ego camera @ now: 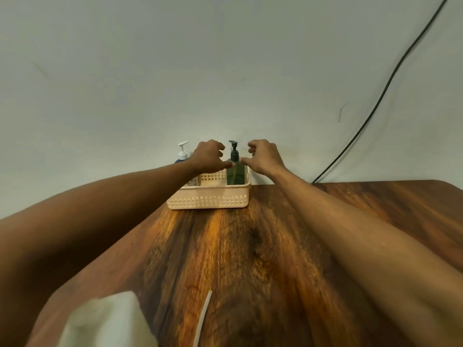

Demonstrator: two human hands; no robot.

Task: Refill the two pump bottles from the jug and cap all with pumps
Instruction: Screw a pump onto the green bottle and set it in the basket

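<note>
Your two arms stretch across a wooden table (263, 246) to a cream plastic basket (210, 200) at its far edge by the wall. A green pump bottle (235, 172) stands in its right end, a white-pumped bottle (182, 154) at its left. Your left hand (208, 156) and right hand (264, 156) flank the green bottle, fingers curled and partly spread, thumbs touching its shoulders.

A plain indoor room, likely domestic. A wood-grain table (250, 259) meets a bare wall (175, 58). A black cable (390, 81) hangs at 2 o'clock.
</note>
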